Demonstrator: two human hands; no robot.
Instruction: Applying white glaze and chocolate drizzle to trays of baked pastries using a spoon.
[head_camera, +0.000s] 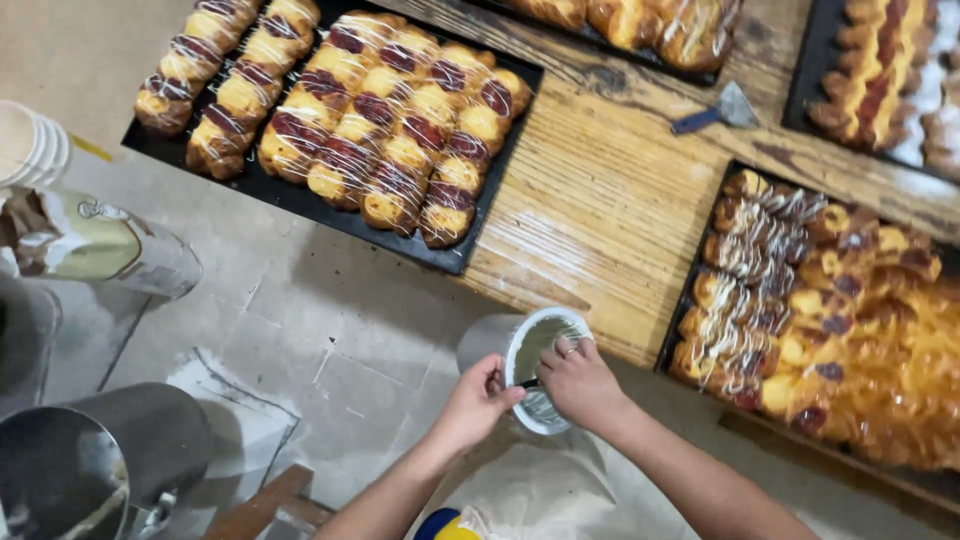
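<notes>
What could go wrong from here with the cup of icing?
The cup is held tilted over the floor, off the table, so icing could drip there. The right hand reaches inside while the left hand grips only the rim; a slip could drop it. The tray of pastries lies close to the right elbow.

The left hand (478, 400) holds the rim of a metal cup (520, 365) with white icing inside, and the right hand (578, 382) reaches into it. The cup is just off the near edge of the wooden table (600, 200). A black tray of iced pastries (340, 110) lies at the table's left corner, another tray (800, 300) at its right edge.
</notes>
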